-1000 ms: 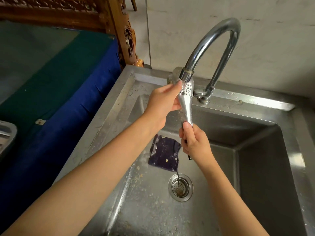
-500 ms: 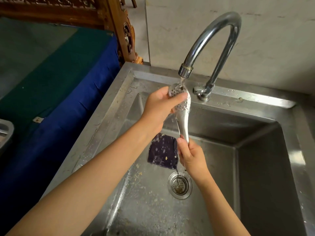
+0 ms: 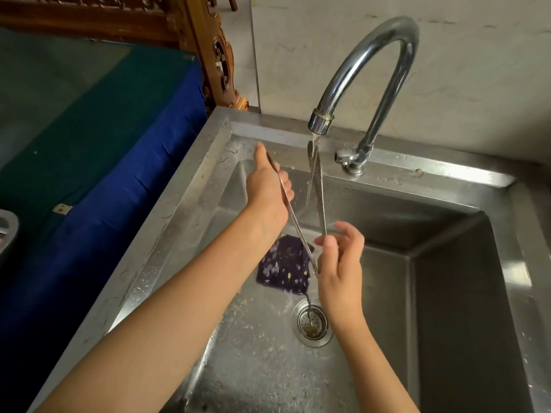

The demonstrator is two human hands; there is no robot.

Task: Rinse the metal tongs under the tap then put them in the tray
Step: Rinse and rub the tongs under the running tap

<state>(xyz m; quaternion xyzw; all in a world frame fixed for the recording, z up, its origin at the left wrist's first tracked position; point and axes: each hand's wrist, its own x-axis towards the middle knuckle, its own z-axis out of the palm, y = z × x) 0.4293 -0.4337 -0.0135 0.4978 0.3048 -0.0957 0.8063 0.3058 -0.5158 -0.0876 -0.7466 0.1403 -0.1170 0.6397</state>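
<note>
The metal tongs (image 3: pixel 318 186) are spread into a V over the steel sink (image 3: pixel 447 263). One arm stands under the curved tap (image 3: pixel 384 55), and water runs down it. My left hand (image 3: pixel 268 189) grips the other arm near its tip and holds it out to the left. My right hand (image 3: pixel 340 263) pinches the tongs low down, near the hinge end, with the other fingers loosely spread. The edge of a metal tray (image 3: pixel 7 234) shows at the far left.
A dark purple scrub pad (image 3: pixel 283 266) lies on the sink floor beside the round drain strainer (image 3: pixel 311 323). Food specks dot the basin. Left of the sink is a surface under blue and green cloth (image 3: pixel 98 162), with carved wooden furniture (image 3: pixel 220 55) behind.
The tongs were closed together with my left hand around their top under the spout. Now my left hand has drawn one arm out to the left, opening the tongs, and my right fingers have loosened.
</note>
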